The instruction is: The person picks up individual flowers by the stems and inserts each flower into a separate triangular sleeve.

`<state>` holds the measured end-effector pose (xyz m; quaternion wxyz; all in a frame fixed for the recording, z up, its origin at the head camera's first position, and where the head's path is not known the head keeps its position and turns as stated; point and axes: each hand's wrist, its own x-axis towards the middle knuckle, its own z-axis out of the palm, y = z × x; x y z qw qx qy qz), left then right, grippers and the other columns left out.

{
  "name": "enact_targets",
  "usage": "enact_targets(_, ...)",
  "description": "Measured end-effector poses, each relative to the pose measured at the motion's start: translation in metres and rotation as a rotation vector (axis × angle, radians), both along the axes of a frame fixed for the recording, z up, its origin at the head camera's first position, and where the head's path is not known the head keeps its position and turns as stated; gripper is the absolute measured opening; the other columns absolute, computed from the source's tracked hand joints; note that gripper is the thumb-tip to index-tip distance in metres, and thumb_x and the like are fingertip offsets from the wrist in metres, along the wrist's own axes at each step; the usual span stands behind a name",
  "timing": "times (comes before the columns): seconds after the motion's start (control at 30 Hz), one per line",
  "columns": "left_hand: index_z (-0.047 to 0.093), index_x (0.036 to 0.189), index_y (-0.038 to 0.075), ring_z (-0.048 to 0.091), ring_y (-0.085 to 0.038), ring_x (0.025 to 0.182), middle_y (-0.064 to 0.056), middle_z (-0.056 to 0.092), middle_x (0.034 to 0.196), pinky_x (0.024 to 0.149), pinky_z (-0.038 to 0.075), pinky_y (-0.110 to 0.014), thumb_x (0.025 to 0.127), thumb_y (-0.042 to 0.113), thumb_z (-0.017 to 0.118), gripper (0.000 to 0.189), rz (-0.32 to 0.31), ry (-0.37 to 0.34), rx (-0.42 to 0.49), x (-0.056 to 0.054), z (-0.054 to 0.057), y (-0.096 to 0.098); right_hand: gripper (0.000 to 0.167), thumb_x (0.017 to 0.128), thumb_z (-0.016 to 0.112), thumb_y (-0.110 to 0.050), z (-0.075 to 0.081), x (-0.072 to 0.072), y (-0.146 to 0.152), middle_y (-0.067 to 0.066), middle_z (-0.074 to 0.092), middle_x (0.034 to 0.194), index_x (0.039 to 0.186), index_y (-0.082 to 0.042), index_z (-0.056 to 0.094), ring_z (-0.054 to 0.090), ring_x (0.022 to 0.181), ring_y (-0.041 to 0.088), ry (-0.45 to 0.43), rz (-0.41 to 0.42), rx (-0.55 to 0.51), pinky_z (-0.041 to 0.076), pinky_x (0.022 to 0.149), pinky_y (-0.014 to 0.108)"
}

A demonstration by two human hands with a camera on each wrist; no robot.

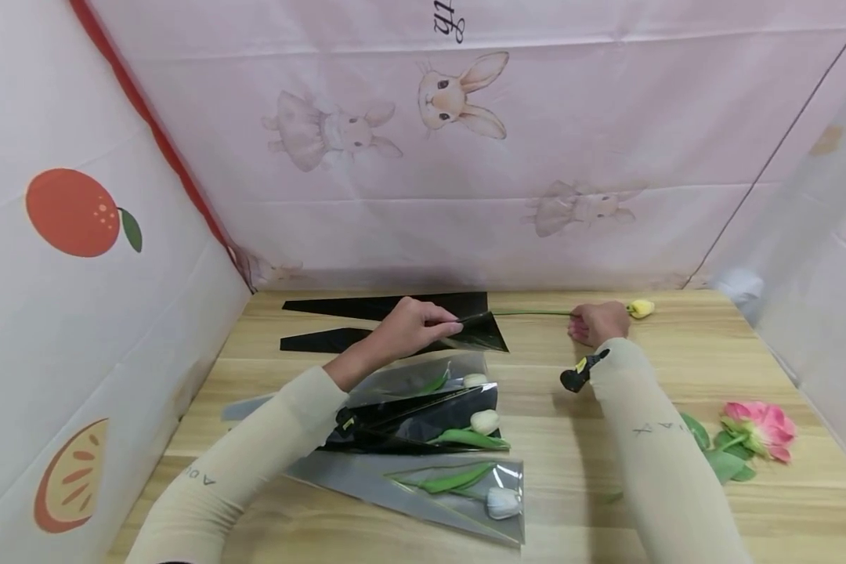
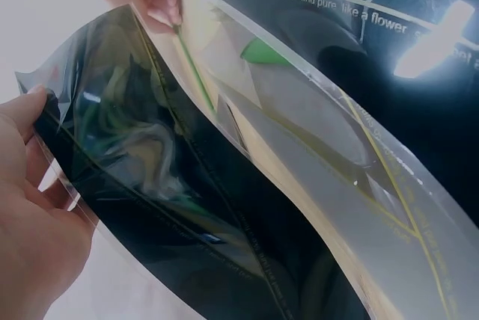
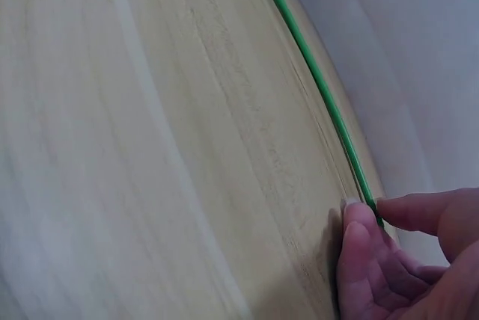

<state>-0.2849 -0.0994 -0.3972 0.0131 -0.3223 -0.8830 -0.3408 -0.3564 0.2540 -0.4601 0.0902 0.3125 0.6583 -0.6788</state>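
Note:
My left hand (image 1: 414, 326) pinches the upper edge of a black flower sleeve (image 2: 142, 185) with a clear front, lifting its wide mouth off the table. In the left wrist view the thumb and fingers grip the sleeve's edge. To the right, my right hand (image 1: 601, 323) pinches the green stem of a yellow tulip (image 1: 641, 309) just below its bloom. The stem (image 3: 318, 77) runs left toward the sleeve's mouth, and its far end is hidden by the sleeve in the head view. Behind the held sleeve lies another black sleeve (image 1: 458, 302).
Closer to me, white tulips lie in a grey sleeve (image 1: 395, 374), a black sleeve (image 1: 423, 431) and another grey sleeve (image 1: 366, 478). A pink flower (image 1: 760, 429) with green leaves lies right of my right forearm. Printed cloth walls (image 1: 366, 243) enclose the wooden table (image 1: 557, 501).

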Motion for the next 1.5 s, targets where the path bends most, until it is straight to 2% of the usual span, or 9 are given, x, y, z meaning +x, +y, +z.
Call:
enact_targets(0.17, 0.082, 0.113, 0.014, 0.072, -0.004, 0.08, -0.002, 0.081, 0.107, 0.074, 0.058, -0.024, 0.101, 0.026, 0.07, 0.02, 0.002, -0.001, -0.004, 0.003, -0.002, -0.001, 0.017, 0.096, 0.064, 0.001, 0.004, 0.003, -0.002, 0.004, 0.068, 0.054, 0.079, -0.003, 0.065, 0.068, 0.049, 0.013, -0.012, -0.014, -0.091, 0.06, 0.056, 0.027)
enact_targets(0.33, 0.081, 0.114, 0.014, 0.073, -0.006, 0.081, -0.003, 0.081, 0.108, 0.075, 0.059, -0.025, 0.102, 0.025, 0.069, 0.021, -0.009, 0.008, -0.017, 0.004, -0.001, -0.001, 0.021, 0.1, 0.054, 0.002, 0.007, 0.006, 0.001, 0.009, 0.069, 0.057, 0.081, 0.0, 0.063, 0.07, 0.052, 0.017, -0.056, -0.037, -0.243, 0.062, 0.062, 0.029)
enact_targets(0.5, 0.081, 0.114, 0.014, 0.074, -0.007, 0.083, -0.003, 0.081, 0.108, 0.077, 0.059, -0.026, 0.102, 0.026, 0.069, 0.021, 0.0, 0.018, -0.027, 0.006, -0.001, -0.003, 0.015, 0.1, 0.053, 0.004, 0.005, 0.004, 0.0, 0.011, 0.07, 0.058, 0.087, 0.001, 0.061, 0.072, 0.055, 0.019, -0.056, -0.096, -0.334, 0.064, 0.068, 0.03)
enact_targets(0.63, 0.081, 0.114, 0.014, 0.074, -0.007, 0.082, -0.003, 0.081, 0.109, 0.077, 0.059, -0.027, 0.102, 0.026, 0.069, 0.021, -0.005, 0.012, -0.016, 0.005, 0.0, -0.003, 0.007, 0.097, 0.057, 0.005, 0.002, 0.003, -0.003, 0.01, 0.069, 0.058, 0.094, -0.001, 0.06, 0.073, 0.056, 0.019, -0.045, -0.172, -0.336, 0.064, 0.067, 0.032)
enact_targets(0.8, 0.081, 0.114, 0.014, 0.075, -0.008, 0.085, -0.004, 0.081, 0.11, 0.078, 0.06, -0.027, 0.102, 0.027, 0.069, 0.022, -0.007, 0.012, -0.012, 0.004, -0.001, -0.003, 0.01, 0.096, 0.059, 0.004, 0.004, 0.004, -0.005, 0.01, 0.068, 0.059, 0.101, -0.004, 0.055, 0.071, 0.055, 0.018, -0.029, -0.24, -0.355, 0.063, 0.066, 0.032)
enact_targets(1.1, 0.081, 0.114, 0.013, 0.076, -0.011, 0.088, -0.004, 0.081, 0.111, 0.081, 0.061, -0.03, 0.102, 0.027, 0.068, 0.022, -0.016, 0.027, -0.029, 0.003, 0.001, -0.001, 0.01, 0.094, 0.063, -0.001, 0.0, 0.004, 0.002, 0.005, 0.07, 0.062, 0.101, -0.007, 0.059, 0.073, 0.057, 0.015, 0.016, -0.341, -0.33, 0.063, 0.066, 0.029)
enact_targets(1.17, 0.081, 0.113, 0.013, 0.076, -0.012, 0.089, -0.004, 0.081, 0.111, 0.082, 0.061, -0.031, 0.102, 0.027, 0.068, 0.022, -0.014, 0.024, -0.031, 0.003, 0.002, -0.001, 0.011, 0.093, 0.064, -0.001, -0.002, 0.003, 0.004, 0.005, 0.071, 0.062, 0.101, -0.008, 0.06, 0.073, 0.056, 0.014, 0.015, -0.352, -0.308, 0.063, 0.065, 0.029)
enact_targets(1.33, 0.081, 0.114, 0.013, 0.076, -0.012, 0.09, -0.004, 0.081, 0.111, 0.083, 0.061, -0.032, 0.103, 0.027, 0.068, 0.022, -0.009, 0.018, -0.033, 0.003, 0.003, 0.0, 0.008, 0.091, 0.064, -0.002, -0.006, 0.001, 0.01, 0.002, 0.069, 0.059, 0.096, -0.008, 0.063, 0.071, 0.053, 0.013, 0.006, -0.318, -0.26, 0.062, 0.06, 0.029)
enact_targets(1.5, 0.081, 0.115, 0.013, 0.076, -0.012, 0.091, -0.004, 0.08, 0.113, 0.084, 0.061, -0.032, 0.103, 0.028, 0.067, 0.024, -0.012, 0.016, -0.035, 0.004, 0.003, 0.001, 0.008, 0.089, 0.062, -0.001, -0.006, -0.001, 0.012, 0.001, 0.068, 0.057, 0.088, -0.008, 0.064, 0.067, 0.048, 0.012, 0.071, -0.355, -0.288, 0.058, 0.05, 0.027)
